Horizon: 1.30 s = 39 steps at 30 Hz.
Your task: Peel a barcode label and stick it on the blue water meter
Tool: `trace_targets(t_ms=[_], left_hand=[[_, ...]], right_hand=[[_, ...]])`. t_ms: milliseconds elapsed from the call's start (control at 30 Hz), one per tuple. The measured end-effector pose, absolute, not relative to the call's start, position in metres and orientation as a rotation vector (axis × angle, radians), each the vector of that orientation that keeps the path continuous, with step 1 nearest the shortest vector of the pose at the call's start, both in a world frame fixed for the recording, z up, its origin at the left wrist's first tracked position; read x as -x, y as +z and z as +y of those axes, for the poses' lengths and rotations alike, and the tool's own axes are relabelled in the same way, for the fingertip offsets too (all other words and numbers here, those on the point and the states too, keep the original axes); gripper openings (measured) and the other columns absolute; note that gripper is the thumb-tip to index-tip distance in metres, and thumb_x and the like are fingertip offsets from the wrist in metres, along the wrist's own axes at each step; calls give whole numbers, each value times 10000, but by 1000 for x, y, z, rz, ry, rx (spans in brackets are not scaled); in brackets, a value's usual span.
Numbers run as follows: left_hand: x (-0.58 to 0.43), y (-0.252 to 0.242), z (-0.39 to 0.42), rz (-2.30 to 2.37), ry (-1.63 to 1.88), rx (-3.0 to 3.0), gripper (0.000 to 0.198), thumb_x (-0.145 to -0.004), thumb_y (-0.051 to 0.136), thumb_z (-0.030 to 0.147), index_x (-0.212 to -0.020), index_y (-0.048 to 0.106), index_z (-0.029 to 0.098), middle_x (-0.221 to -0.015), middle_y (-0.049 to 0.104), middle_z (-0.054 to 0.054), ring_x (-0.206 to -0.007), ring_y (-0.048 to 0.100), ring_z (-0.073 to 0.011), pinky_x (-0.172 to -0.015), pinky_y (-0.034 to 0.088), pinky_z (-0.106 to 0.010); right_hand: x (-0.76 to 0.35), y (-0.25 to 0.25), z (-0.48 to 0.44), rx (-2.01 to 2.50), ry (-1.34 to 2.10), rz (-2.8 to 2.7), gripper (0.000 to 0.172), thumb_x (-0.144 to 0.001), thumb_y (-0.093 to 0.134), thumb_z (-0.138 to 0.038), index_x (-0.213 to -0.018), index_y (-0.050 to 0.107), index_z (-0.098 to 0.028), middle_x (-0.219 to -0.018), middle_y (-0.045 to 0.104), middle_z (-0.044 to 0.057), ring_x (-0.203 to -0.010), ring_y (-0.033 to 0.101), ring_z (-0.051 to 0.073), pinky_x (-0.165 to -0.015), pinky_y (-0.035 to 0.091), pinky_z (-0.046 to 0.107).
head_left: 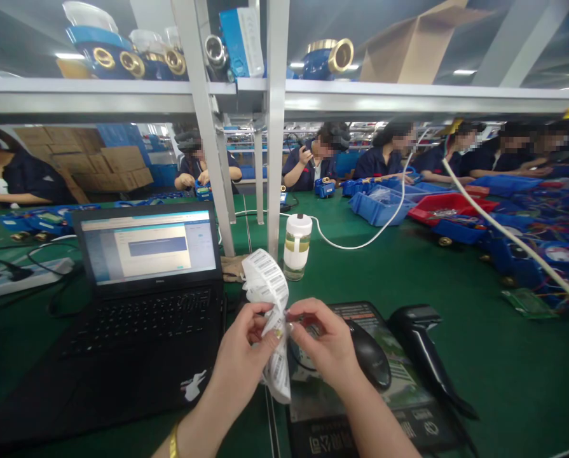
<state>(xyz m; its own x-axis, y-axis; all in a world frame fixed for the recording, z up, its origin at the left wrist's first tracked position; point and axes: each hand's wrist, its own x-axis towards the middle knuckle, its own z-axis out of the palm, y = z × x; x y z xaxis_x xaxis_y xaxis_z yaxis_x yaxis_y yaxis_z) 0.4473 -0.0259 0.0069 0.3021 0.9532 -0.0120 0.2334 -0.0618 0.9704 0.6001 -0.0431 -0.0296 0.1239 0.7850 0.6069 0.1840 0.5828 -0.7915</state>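
Observation:
A curling strip of white barcode labels (266,275) is held up over the table, between the laptop and the mouse pad. My left hand (246,343) grips it, thumb and fingers closed on the paper. On the strip's right edge, my right hand (325,340) pinches with thumb and forefinger; whether a label is coming off there is too small to tell. Just right of my right hand lies a black mouse (367,356) on a printed mouse pad (322,407). A black barcode scanner (425,356) rests beside the pad.
An open laptop (145,318) stands at left, near a power strip (31,280). Behind the labels are a drinking bottle (297,248) and metal posts (277,140) carrying a shelf (408,98). Blue bins (379,205), a red bin (437,207) and wired blue meters (551,248) sit at right. Several people work opposite.

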Motion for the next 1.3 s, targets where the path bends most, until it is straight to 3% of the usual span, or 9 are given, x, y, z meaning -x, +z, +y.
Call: trace_targets(t_ms=[200, 367, 600, 767, 900, 1033, 1300], left_hand=[[-448, 6, -25, 1208, 900, -1622, 368, -688, 570, 365, -1010, 591, 188, -782, 580, -22, -702, 506, -170, -679, 394, -283], [-447, 1, -22, 1084, 908, -1513, 405, -715, 587, 411, -1052, 583, 186, -908, 608, -47, -797, 541, -189, -730, 424, -302], [-441, 5, -24, 1143, 955, -1682, 315, -707, 529, 230, -1010, 611, 220, -887, 609, -12, -763, 535, -158, -746, 418, -298], [-439, 6, -28, 1085, 1034, -1918, 397, -704, 430, 60, -979, 603, 288, -892, 577, 35, -809, 524, -119, -741, 399, -247], [-435, 2, -28, 1078, 1097, -2058, 316, -808, 456, 87, -964, 602, 319, -910, 578, 50, -870, 520, -120, -773, 400, -251], [-433, -3, -25, 1101, 1122, -2086, 225, -844, 499, 129, -920, 622, 302, -884, 585, 41, -874, 526, -132, -776, 404, -265], [-441, -18, -17, 1251, 1236, -1975, 244, -780, 514, 27, -804, 651, 228, -806, 596, 10, -826, 533, -158, -770, 411, -303]], right_hand=[[-598, -29, -43, 878, 542, -1464, 181, -836, 580, -119, -975, 618, -230, -818, 584, -16, -710, 537, 119, -621, 423, 194], [-602, -29, -44, 913, 511, -1489, 193, -872, 548, -134, -1007, 640, -237, -855, 591, -6, -735, 539, 118, -632, 416, 199], [-602, -30, -43, 974, 517, -1495, 142, -871, 551, -160, -968, 639, -214, -798, 572, -2, -694, 529, 129, -599, 409, 214], [-602, -29, -43, 1036, 524, -1488, 85, -863, 546, -174, -885, 623, -202, -803, 575, -5, -688, 526, 128, -601, 399, 218], [-603, -31, -44, 1041, 559, -1492, 66, -862, 542, -187, -848, 605, -201, -788, 568, -9, -689, 530, 131, -602, 398, 222], [-603, -33, -44, 1009, 532, -1491, 62, -874, 555, -184, -885, 608, -215, -807, 574, -4, -710, 541, 140, -604, 412, 227], [-609, -38, -46, 963, 309, -1552, 75, -873, 575, -192, -829, 631, -216, -846, 553, 32, -769, 542, 168, -602, 430, 243]])
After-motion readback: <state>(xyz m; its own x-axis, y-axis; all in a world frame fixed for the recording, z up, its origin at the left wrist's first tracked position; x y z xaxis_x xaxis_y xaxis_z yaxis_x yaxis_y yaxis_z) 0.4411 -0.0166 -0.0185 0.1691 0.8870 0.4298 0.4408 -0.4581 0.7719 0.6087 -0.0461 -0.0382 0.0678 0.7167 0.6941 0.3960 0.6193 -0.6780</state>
